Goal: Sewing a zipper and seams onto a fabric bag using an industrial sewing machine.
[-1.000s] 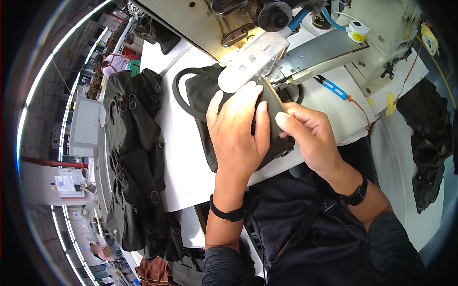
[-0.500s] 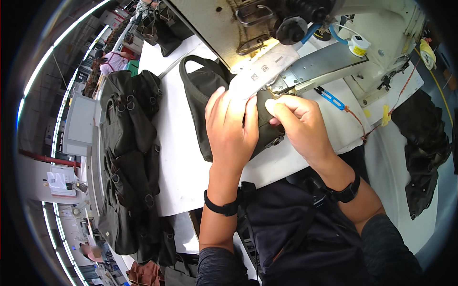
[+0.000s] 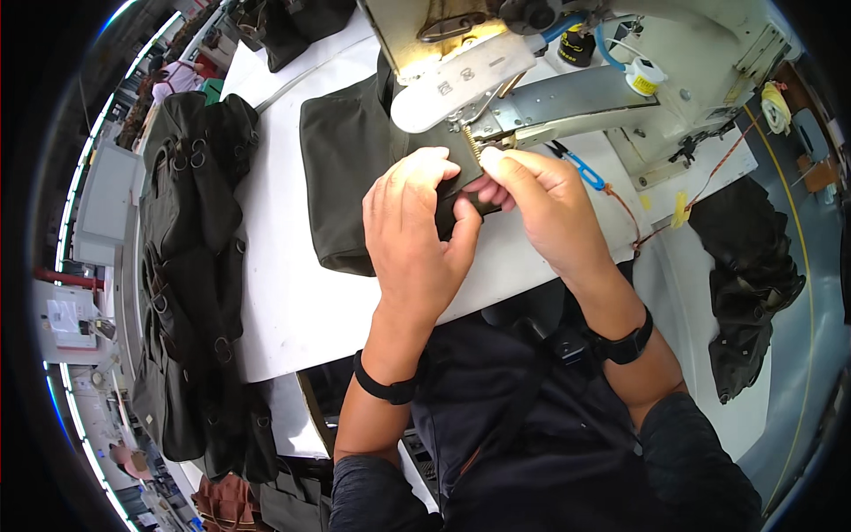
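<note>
A dark olive fabric bag (image 3: 341, 173) lies on the white table under the sewing machine's head (image 3: 465, 80). My left hand (image 3: 412, 230) rests on the bag, its fingers bent and its thumb held apart. Just right of it, my right hand (image 3: 554, 208) pinches the bag's edge between thumb and fingers. By those fingertips a brass-coloured ridged strip (image 3: 472, 142), which looks like zip teeth, runs up toward the needle area. Whether it belongs to the bag or the machine is hard to tell. Part of the bag's edge is hidden by my fingers.
Blue-handled thread snips (image 3: 581, 168) on a cord lie beside the machine arm (image 3: 576, 106). A long heap of dark bags with metal rings (image 3: 191, 266) lines the left. More dark pieces (image 3: 745, 266) lie at right. The white table's (image 3: 275, 301) front edge is near my body.
The bag has turned, and its handle loop no longer shows. My left fingers have gone from stretched to bent, while my right hand still pinches. The whole view has shifted.
</note>
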Demonstrator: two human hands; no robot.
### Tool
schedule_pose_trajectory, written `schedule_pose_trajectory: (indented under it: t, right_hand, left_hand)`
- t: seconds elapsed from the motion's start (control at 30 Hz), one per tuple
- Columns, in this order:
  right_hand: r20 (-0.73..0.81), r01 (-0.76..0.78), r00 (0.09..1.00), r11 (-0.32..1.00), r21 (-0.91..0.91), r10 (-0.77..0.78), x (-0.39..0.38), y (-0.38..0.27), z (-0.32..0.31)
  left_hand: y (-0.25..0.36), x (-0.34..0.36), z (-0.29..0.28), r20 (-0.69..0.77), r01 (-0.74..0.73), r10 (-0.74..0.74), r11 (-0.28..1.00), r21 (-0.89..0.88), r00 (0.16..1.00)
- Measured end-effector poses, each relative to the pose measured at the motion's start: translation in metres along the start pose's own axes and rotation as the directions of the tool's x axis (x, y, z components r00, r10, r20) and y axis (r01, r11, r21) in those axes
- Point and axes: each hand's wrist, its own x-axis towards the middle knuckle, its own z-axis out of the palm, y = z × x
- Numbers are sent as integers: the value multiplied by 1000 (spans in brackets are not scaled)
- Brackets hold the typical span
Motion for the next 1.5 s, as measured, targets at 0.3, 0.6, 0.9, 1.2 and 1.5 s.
schedule_pose_trajectory:
  t: [0.3, 0.6, 0.9, 1.2, 1.5]
  right_hand:
    - [14, -71, 997, 983, 171, 70, -6, 5, 8]
    - [-94, 11, 995, 975, 222, 10, 3, 16, 21]
    - [-96, -14, 995, 986, 164, 30, 12, 13, 20]
    - [-112, -37, 993, 999, -8, 36, 15, -10, 5]
    - [-40, 58, 997, 998, -21, -59, 43, -16, -2]
  left_hand:
    - [-2, 3, 8, -165, -98, 101, 995, 26, 981]
    - [-12, 6, 16, -217, -115, 105, 993, -32, 971]
    - [-19, 14, 24, -249, -105, 89, 993, -52, 965]
    - [-25, 20, 25, -235, -99, 96, 995, -1, 967]
    - [-22, 23, 25, -233, -84, 79, 996, -13, 969]
